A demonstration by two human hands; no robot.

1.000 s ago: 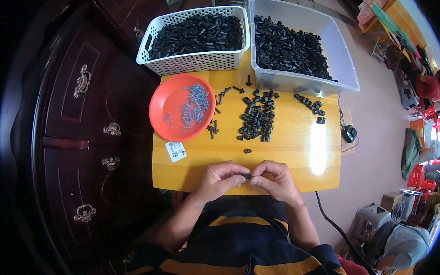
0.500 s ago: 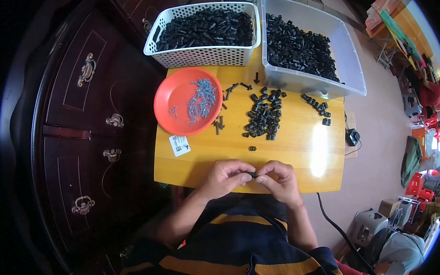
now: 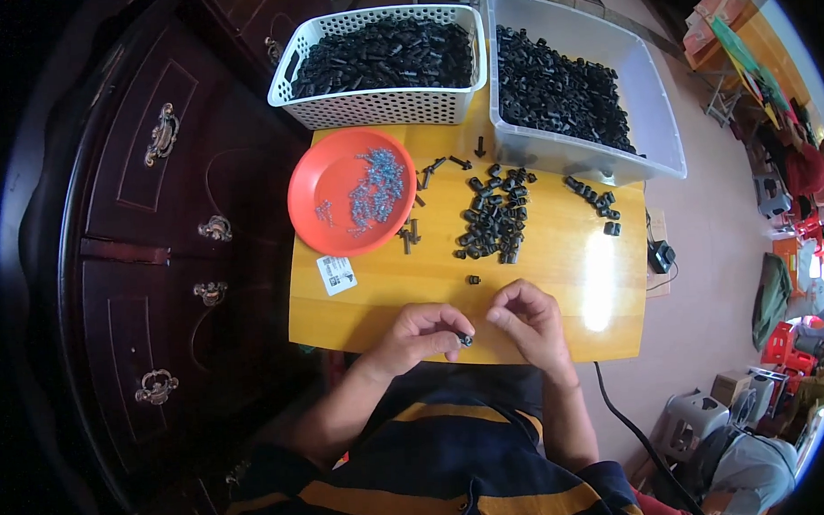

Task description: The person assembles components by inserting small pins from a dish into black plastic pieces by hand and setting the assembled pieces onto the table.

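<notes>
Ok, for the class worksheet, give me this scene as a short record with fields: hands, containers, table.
Left hand: pinches a small black part
Right hand: apart from it, apparently empty
Red-orange dish: small silvery screws
White perforated basket: black plastic pieces
Clear plastic bin: black fittings
Yellow table: black cluster right of the dish, lone fitting nearer the hands

We see one white label [image 3: 337,275] with dark print [image 3: 335,280], lying on the left of the yellow table [image 3: 559,320], just on the near side of the red plate [image 3: 312,193]. Its print is too small for us to read.
</notes>
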